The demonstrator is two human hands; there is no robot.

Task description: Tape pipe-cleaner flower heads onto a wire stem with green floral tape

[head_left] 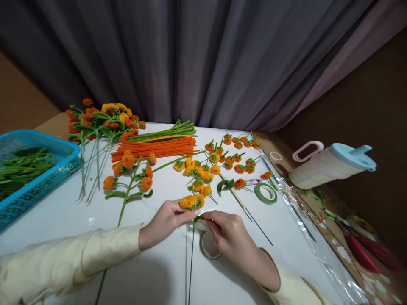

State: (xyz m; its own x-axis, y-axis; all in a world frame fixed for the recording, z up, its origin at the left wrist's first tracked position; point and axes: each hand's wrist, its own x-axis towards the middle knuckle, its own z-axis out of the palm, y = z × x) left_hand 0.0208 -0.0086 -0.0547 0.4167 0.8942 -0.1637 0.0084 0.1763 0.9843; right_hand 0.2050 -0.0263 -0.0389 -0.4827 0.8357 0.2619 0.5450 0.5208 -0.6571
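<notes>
My left hand (168, 222) is closed around the top of a thin dark stem wire (191, 262), just under a yellow chenille flower (188, 201). More yellow petals and green sepals show beside it. My right hand (230, 233) pinches close to that stem, its fingertips almost meeting my left thumb. A pale strip of green floral tape runs from the fingers to a tape roll (210, 245) under the right hand. A small dark green piece shows between the fingertips; whether it is leaf or tape I cannot make out. The wire hangs down toward me.
Yellow flower heads (197, 171) and orange ones (240, 168) lie ahead. A finished-looking orange spray (129, 186), pipe cleaners (155, 147) and a flower bunch (104, 120) are further left. A blue basket (68, 163) stands left; a tumbler (327, 167), another tape roll (266, 193) and red-handled tool (362, 254) right.
</notes>
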